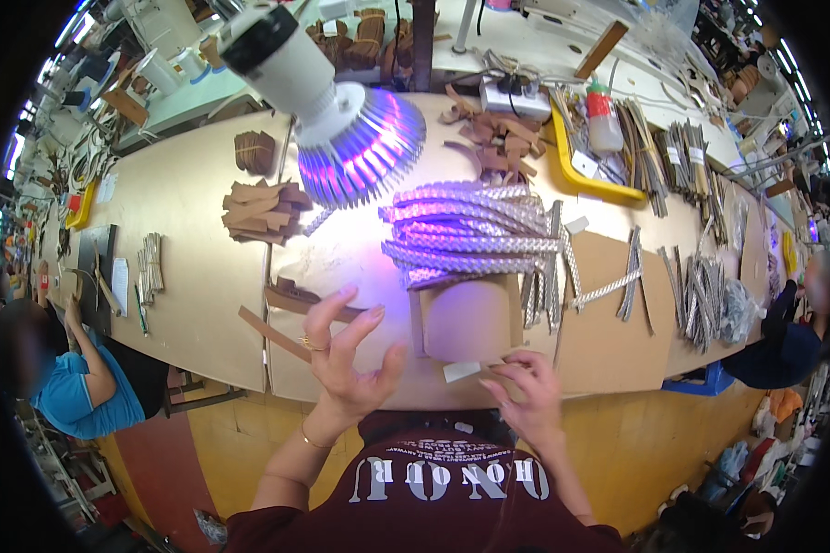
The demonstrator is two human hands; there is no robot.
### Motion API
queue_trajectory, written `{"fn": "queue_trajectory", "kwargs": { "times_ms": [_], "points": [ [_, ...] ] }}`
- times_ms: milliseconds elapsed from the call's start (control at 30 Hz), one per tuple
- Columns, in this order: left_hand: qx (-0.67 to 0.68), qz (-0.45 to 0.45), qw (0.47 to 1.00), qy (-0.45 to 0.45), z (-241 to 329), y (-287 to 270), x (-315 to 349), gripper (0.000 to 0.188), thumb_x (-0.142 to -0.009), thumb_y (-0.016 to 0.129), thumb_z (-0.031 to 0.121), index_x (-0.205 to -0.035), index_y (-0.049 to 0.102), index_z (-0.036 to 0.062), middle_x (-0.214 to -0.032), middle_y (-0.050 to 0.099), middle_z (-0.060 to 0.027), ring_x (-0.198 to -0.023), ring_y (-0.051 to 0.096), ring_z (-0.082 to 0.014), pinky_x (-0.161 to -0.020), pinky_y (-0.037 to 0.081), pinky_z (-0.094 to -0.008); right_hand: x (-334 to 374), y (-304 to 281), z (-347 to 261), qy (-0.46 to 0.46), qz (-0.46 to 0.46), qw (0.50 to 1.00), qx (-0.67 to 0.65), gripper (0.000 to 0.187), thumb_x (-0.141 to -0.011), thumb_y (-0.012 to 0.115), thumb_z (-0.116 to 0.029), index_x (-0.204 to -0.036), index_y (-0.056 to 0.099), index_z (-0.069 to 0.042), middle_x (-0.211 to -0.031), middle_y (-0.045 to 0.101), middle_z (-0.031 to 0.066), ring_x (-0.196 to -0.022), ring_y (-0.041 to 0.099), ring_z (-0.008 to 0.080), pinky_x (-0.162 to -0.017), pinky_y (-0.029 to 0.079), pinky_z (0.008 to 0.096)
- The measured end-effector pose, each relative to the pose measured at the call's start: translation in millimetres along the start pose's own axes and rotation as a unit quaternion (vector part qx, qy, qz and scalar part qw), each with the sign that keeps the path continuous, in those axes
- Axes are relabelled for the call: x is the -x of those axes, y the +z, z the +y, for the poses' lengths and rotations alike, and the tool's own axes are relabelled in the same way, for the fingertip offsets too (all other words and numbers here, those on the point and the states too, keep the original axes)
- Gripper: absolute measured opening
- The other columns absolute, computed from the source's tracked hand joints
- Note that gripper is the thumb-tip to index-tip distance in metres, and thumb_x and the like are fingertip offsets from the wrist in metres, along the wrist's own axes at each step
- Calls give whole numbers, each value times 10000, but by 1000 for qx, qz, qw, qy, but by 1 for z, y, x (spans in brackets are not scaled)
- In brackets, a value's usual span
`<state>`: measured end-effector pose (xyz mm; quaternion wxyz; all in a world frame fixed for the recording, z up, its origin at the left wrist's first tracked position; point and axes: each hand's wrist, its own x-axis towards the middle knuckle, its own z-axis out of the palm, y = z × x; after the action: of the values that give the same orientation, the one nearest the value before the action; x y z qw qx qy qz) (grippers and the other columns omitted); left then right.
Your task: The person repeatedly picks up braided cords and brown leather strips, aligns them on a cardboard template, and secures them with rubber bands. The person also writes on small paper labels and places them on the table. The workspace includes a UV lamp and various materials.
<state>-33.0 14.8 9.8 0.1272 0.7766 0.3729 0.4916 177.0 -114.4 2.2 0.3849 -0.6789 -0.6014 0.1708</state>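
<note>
My left hand (346, 359) is raised over the table's near edge, fingers spread and holding nothing. Brown strips (290, 293) lie just beyond it, with a single longer brown strip (275, 334) on its left. My right hand (532, 392) is at the near side of a brown cardboard block (470, 320), its fingers curled with a gap between thumb and forefinger. A small white piece (461, 370) is right by those fingertips; I see no firm grip on it. Behind the block lies a thick bundle of silver braided straps (470, 235), lit purple by a lamp.
The large lamp (360, 138) hangs low over the table. Brown pieces (263, 212) lie in piles behind. A yellow tray (599, 191) holds a red-capped bottle (604, 120). More silver straps (701, 300) lie right. One person (83, 378) sits left, another (788, 323) right.
</note>
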Motion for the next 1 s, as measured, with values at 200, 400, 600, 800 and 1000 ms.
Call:
{"fn": "queue_trajectory", "kwargs": {
  "times_ms": [200, 400, 600, 800, 1000],
  "points": [
    [210, -142, 903, -348, 2, 41, 37, 828, -803, 711, 491, -1364, 384, -21, -1306, 383, -267, -1191, 420, -390, -1007, 349, -465, -132, -88, -15, -176, -138, 966, 130, 1173, -470, 819, -667, -1402, 402, -91, -1396, 407, 217, -1301, 379, 432, -1072, 300, 532],
    [68, -209, 940, -260, -10, 88, 42, 1090, -802, 635, 619, -1466, 146, -94, -1506, 59, -359, -1413, 60, -508, -1143, 110, -542, -227, -48, -5, -218, -351, 879, 237, 1454, -425, 758, -777, -1515, 121, -57, -1471, 241, 325, -1371, 263, 490, -1134, 200, 563],
    [204, -266, 871, -360, -13, 95, 3, 636, -801, 726, 475, -1223, 583, 20, -1282, 561, -191, -1233, 503, -333, -1031, 389, -461, -231, -42, 15, -141, -421, 875, 192, 1392, -456, 784, -743, -1515, 156, -93, -1368, 340, 297, -1278, 370, 492, -1072, 301, 530],
    [456, -258, 778, -346, -7, 101, -40, 586, -848, 735, 360, -1299, 533, 47, -1295, 573, -96, -1192, 528, -204, -1039, 413, -387, -229, -34, 29, -144, -410, 892, 124, 1213, -556, 851, -572, -1497, 210, -152, -1407, 262, 309, -1308, 326, 498, -1084, 324, 517],
    [384, -290, 822, -304, 17, 107, -59, 519, -931, 645, 304, -1355, 483, 55, -1364, 520, -101, -1251, 489, -191, -1089, 369, -356, -220, -37, 36, -170, -380, 897, 149, 1129, -609, 868, -445, -1494, 203, -223, -1446, 221, 274, -1342, 290, 492, -1099, 306, 543]
  ]
}}
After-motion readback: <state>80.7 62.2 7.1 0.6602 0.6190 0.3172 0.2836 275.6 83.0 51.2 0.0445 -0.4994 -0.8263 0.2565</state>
